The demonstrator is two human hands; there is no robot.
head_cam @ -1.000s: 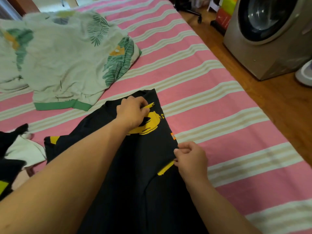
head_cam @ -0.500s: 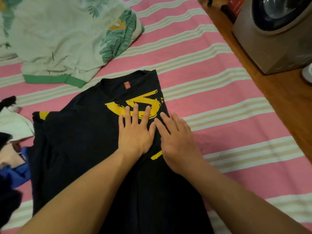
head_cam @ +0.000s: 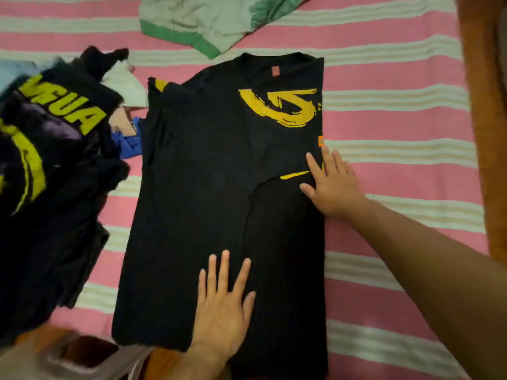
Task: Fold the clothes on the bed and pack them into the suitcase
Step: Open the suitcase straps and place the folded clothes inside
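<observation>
The black T-shirt (head_cam: 214,187) lies flat on the striped bed (head_cam: 397,119), the left hand (head_cam: 222,311) pressing its lower part and the right hand (head_cam: 333,185) its right edge, both with fingers straight and spread.

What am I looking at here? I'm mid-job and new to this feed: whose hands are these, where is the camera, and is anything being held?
There is no machine: a person works with bare hands, filmed by one wide-angle camera on their head, looking down. The surface is a bed with a pink striped sheet. A black T-shirt with a yellow print lies flat on it, its right side folded in. The left hand lies flat on the lower part; the right hand presses the folded right edge. Nothing is gripped. Beside it, left, is a pile of dark clothes; a pale green garment lies at the top. No suitcase can be clearly made out.
</observation>
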